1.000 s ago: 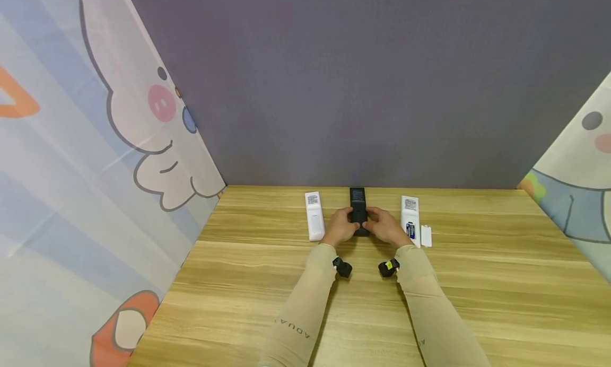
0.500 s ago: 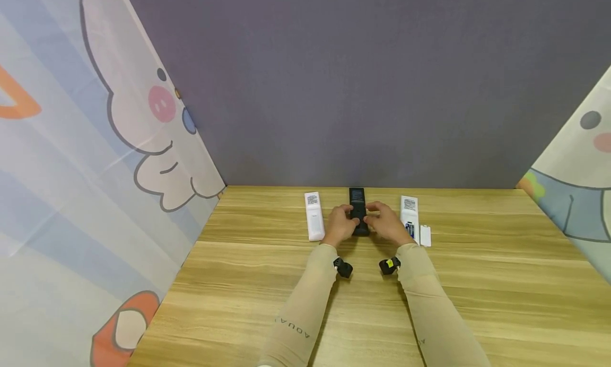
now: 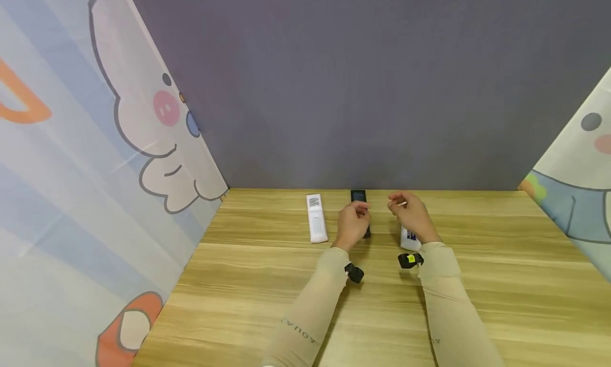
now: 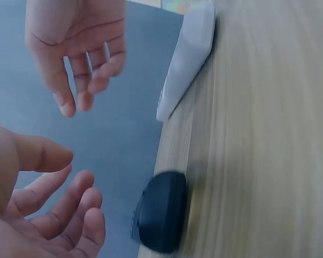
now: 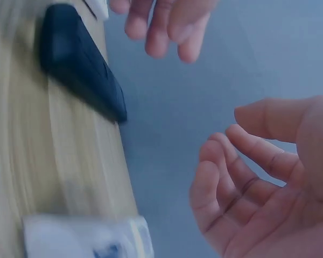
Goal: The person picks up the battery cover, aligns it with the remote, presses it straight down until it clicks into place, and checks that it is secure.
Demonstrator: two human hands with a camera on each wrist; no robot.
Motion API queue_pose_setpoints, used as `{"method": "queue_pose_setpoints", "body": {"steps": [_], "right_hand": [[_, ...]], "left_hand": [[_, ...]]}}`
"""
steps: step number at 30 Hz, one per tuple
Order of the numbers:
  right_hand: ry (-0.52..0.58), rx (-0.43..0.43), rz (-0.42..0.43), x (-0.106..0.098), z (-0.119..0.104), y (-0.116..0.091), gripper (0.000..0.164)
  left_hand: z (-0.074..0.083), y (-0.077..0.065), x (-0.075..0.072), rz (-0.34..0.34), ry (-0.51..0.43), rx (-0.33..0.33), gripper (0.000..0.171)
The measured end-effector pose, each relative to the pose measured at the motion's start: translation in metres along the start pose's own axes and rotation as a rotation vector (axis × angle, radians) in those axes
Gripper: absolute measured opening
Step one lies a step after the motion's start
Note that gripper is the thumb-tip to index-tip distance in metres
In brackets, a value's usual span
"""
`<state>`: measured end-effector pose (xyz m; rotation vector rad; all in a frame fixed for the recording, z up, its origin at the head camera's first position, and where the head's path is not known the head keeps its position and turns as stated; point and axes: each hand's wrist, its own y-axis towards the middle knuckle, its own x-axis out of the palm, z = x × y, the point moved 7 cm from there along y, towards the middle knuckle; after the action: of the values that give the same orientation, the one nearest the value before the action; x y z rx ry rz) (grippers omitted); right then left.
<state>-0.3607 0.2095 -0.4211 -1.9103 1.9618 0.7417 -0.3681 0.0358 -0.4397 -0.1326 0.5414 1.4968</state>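
Observation:
A black remote control [image 3: 358,195] lies on the table with its back facing up. My left hand [image 3: 352,225] hovers over it, fingers loosely curled around nothing, and covers much of its lower half. To the right, my right hand [image 3: 412,217] is raised above a white remote control [image 3: 409,242], hiding most of it; a blue battery [image 3: 411,235] shows in its back. In the right wrist view the right hand's fingers [image 5: 204,180] bend loosely with a gap to the thumb and hold nothing. Likewise, the left wrist view shows the left hand [image 4: 48,204] holding nothing.
Another white remote control [image 3: 316,219], back up, lies left of the black one. A grey panel [image 3: 372,91] rises along the table's far edge. Cartoon-printed cloth [image 3: 67,208] hangs at the left side, with more at the right.
Both hands have let go of the black remote and lifted. The right hand has moved right, over the white remote; its loose battery cover is now hidden.

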Motion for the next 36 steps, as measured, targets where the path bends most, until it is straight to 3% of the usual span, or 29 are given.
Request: {"method": "queue_pose_setpoints", "body": {"steps": [7, 13, 21, 25, 29, 36], "right_hand": [[-0.076, 0.008, 0.077, -0.039, 0.017, -0.01, 0.031], [-0.082, 0.072, 0.01, -0.052, 0.035, -0.016, 0.035], [-0.145, 0.17, -0.13, -0.053, 0.06, -0.018, 0.036], [-0.172, 0.204, -0.187, -0.053, 0.074, -0.024, 0.036], [-0.191, 0.206, -0.24, -0.053, 0.08, -0.026, 0.037], [-0.242, 0.207, -0.283, -0.05, 0.088, -0.025, 0.039]], "left_hand": [[0.012, -0.011, 0.016, -0.031, 0.025, 0.028, 0.017], [0.016, -0.017, 0.035, -0.08, 0.078, 0.006, 0.017], [0.016, -0.019, 0.066, -0.252, 0.191, -0.177, 0.03], [0.018, -0.017, 0.083, -0.312, 0.268, -0.211, 0.029], [0.018, -0.009, 0.095, -0.312, 0.304, -0.222, 0.02], [0.015, 0.003, 0.108, -0.306, 0.336, -0.298, 0.047]]}}
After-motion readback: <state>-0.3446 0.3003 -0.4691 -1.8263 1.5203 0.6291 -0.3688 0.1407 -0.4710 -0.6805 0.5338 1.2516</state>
